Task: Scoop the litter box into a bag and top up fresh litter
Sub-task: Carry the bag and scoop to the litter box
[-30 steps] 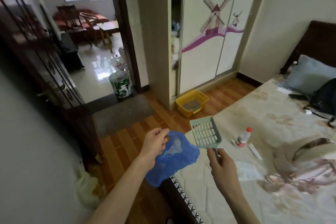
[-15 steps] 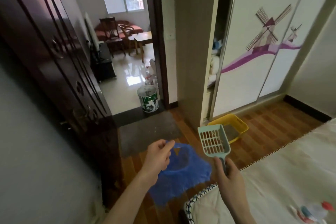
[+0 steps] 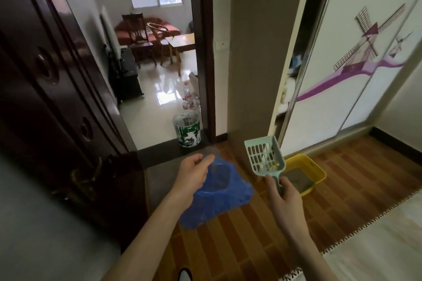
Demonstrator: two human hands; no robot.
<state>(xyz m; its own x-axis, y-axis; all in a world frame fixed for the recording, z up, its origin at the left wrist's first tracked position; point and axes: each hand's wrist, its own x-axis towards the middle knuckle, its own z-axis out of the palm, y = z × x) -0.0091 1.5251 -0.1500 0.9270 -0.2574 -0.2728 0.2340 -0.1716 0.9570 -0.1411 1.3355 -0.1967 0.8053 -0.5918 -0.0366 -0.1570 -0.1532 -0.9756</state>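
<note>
I had the left hand (image 3: 194, 174) at lower centre of the frame, pinching the bag (image 3: 219, 201), which hung below and right of it. The right hand (image 3: 284, 198) sat to its right, gripping the scoop (image 3: 265, 158) upright above it. The litter box (image 3: 306, 172) lay on the floor (image 3: 356, 178) just behind the scoop, before the wardrobe (image 3: 338, 89). A bucket (image 3: 187, 129) stood in the doorway, upper centre; the bed (image 3: 383, 246) filled the lower right.

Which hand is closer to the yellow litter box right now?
Right. The right hand, gripping the scoop, overlaps the litter box in view; the left hand, holding the blue bag, is farther left.
</note>
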